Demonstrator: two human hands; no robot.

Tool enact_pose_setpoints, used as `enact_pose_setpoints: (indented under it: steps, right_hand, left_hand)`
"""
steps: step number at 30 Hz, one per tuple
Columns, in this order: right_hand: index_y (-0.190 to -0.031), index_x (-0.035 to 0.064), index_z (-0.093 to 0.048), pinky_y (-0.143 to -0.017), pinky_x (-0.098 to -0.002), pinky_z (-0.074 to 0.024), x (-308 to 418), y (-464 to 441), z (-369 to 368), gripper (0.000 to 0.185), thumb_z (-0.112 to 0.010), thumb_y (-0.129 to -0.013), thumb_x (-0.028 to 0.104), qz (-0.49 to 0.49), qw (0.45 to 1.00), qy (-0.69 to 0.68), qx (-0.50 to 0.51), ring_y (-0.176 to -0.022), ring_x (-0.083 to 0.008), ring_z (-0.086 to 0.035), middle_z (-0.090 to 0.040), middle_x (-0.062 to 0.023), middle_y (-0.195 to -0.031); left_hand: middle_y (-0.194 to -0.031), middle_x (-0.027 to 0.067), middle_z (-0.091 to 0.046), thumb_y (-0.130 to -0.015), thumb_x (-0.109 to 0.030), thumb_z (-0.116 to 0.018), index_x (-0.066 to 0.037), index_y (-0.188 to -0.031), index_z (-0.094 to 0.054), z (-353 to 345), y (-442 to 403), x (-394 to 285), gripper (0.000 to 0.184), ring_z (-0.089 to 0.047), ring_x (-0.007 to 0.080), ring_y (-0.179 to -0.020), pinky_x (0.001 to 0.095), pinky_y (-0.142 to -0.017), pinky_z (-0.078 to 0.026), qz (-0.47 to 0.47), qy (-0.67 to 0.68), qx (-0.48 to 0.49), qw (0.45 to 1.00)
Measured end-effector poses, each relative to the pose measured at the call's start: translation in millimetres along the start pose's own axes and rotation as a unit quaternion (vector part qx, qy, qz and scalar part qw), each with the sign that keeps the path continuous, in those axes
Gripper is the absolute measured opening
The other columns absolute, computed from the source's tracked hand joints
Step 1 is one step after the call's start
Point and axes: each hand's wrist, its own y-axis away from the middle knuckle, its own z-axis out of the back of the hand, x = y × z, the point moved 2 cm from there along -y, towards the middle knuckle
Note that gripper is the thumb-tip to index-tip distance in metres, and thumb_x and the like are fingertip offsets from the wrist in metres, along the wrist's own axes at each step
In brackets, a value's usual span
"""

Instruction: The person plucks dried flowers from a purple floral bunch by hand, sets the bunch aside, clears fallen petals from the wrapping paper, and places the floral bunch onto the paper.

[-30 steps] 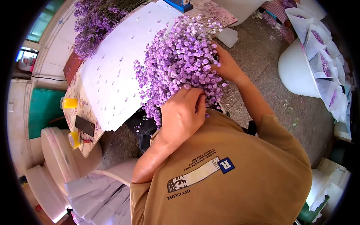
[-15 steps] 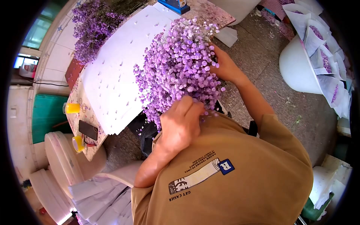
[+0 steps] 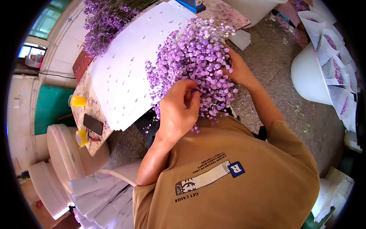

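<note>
A full bunch of small purple baby's breath flowers [image 3: 206,57] stands in front of my chest, its heads facing up and its stems hidden. My right hand [image 3: 240,66] grips the bunch from its right side, with the fingertips out of sight behind the blossoms. On the near left side, my left hand [image 3: 180,110] is closed in a pinch against the flower heads. Whatever lies between its thumb and fingers is hidden. White paper sheets [image 3: 129,65] with scattered purple petals lie on the table just left of the bunch.
More purple flowers [image 3: 106,26] are at the table's far left. A phone [image 3: 93,124] and yellow tape rolls [image 3: 79,101] rest near its left edge. At right, a white tub [image 3: 309,78] holds paper-wrapped bunches. Folded paper [image 3: 99,194] is at lower left.
My left hand has risen slightly along the front of the bunch, its fingers now pinched higher among the blossoms. The right hand keeps its place on the bunch. The whole view has shifted a little.
</note>
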Motion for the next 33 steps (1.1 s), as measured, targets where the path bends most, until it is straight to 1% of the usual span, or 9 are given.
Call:
enact_pose_setpoints:
  steps: [4,10,14,15,16,20,24,29,33]
  right_hand:
    - [-0.151,-0.0083,-0.036,-0.111,-0.0381,-0.0443,4.9,0.0,-2.5,0.091,-0.085,-0.077,0.009,-0.003,0.999,-0.037,0.003,-0.128,-0.0287,-0.059,-0.059,-0.0245,-0.139]
    - [-0.151,-0.0090,-0.036,-0.113,-0.0380,-0.0430,-5.9,-0.6,0.1,0.089,-0.084,-0.079,0.008,0.017,0.998,-0.061,0.017,-0.130,-0.0278,-0.058,-0.058,-0.0239,-0.141]
    - [-0.152,-0.0099,-0.034,-0.113,-0.0390,-0.0424,8.8,1.6,3.0,0.091,-0.085,-0.080,0.014,-0.002,0.998,-0.052,0.040,-0.130,-0.0291,-0.058,-0.058,-0.0250,-0.141]
    - [-0.152,-0.0113,-0.033,-0.113,-0.0392,-0.0422,-0.9,1.8,0.4,0.094,-0.086,-0.079,0.015,0.028,0.998,-0.042,0.035,-0.131,-0.0293,-0.057,-0.057,-0.0258,-0.141]
    - [-0.152,-0.0127,-0.032,-0.114,-0.0393,-0.0420,-9.4,2.2,1.3,0.096,-0.087,-0.078,0.016,0.059,0.997,-0.032,0.029,-0.131,-0.0296,-0.057,-0.057,-0.0265,-0.141]
    - [-0.156,-0.0097,-0.028,-0.120,-0.0404,-0.0340,28.2,8.2,0.4,0.097,-0.080,-0.076,0.011,-0.004,0.998,0.014,0.059,-0.142,-0.0304,-0.047,-0.048,-0.0252,-0.152]
    - [-0.152,-0.0112,-0.033,-0.113,-0.0384,-0.0427,27.5,10.2,-6.6,0.093,-0.073,-0.069,0.000,0.070,0.995,0.057,0.051,-0.134,-0.0349,-0.055,-0.055,-0.0287,-0.142]
    - [-0.152,-0.0074,-0.035,-0.116,-0.0416,-0.0383,26.4,8.8,-9.4,0.094,-0.078,-0.069,0.008,0.035,0.994,0.074,0.070,-0.139,-0.0389,-0.049,-0.050,-0.0296,-0.146]
    - [-0.152,-0.0074,-0.035,-0.117,-0.0424,-0.0370,32.1,10.8,-8.4,0.097,-0.081,-0.070,0.012,0.029,0.995,0.075,0.065,-0.141,-0.0392,-0.047,-0.048,-0.0304,-0.147]
  left_hand:
    - [-0.085,0.0119,-0.063,-0.084,-0.002,-0.072,-0.003,-0.103,-0.067,-8.3,-2.7,5.7,0.020,-0.063,0.0315,-0.067,0.0396,-0.059,-0.052,-0.134,-0.126,-0.083,0.979]
    - [-0.085,0.0106,-0.061,-0.083,-0.003,-0.073,-0.005,-0.091,-0.069,-13.3,-4.6,10.7,0.009,-0.063,0.0307,-0.067,0.0403,-0.057,-0.051,-0.202,-0.188,-0.112,0.955]
    - [-0.076,0.0062,-0.059,-0.091,-0.005,-0.068,-0.005,-0.092,-0.068,1.2,4.8,9.6,0.000,-0.055,0.0195,-0.059,0.0296,-0.052,-0.044,-0.159,0.044,-0.061,0.985]
    - [-0.076,0.0044,-0.058,-0.095,-0.006,-0.064,-0.004,-0.094,-0.066,9.2,6.8,4.6,0.003,-0.051,0.0151,-0.058,0.0269,-0.051,-0.040,-0.012,0.226,-0.042,0.973]
    - [-0.075,0.0026,-0.056,-0.098,-0.007,-0.059,-0.003,-0.096,-0.065,12.5,8.9,5.1,0.007,-0.046,0.0107,-0.058,0.0243,-0.050,-0.035,0.132,0.396,-0.018,0.908]
    - [-0.076,0.0000,-0.054,-0.098,-0.010,-0.051,-0.001,-0.102,-0.064,31.2,-9.5,-5.6,0.016,-0.038,0.0050,-0.059,0.0222,-0.051,-0.029,0.119,0.581,0.084,0.800]
    - [-0.080,0.0023,-0.063,-0.095,-0.007,-0.062,-0.001,-0.103,-0.068,21.7,-32.9,-38.0,0.012,-0.056,0.0124,-0.067,0.0289,-0.058,-0.044,-0.038,0.163,0.088,0.982]
    - [-0.089,0.0160,-0.066,-0.086,-0.005,-0.069,-0.001,-0.093,-0.069,-1.0,-50.2,-44.3,0.008,-0.068,0.0349,-0.077,0.0465,-0.066,-0.055,-0.196,-0.085,-0.004,0.977]
    - [-0.088,0.0128,-0.061,-0.081,-0.005,-0.070,-0.003,-0.085,-0.066,-7.4,-41.2,-44.9,0.006,-0.067,0.0331,-0.080,0.0458,-0.063,-0.055,-0.196,-0.219,0.003,0.956]
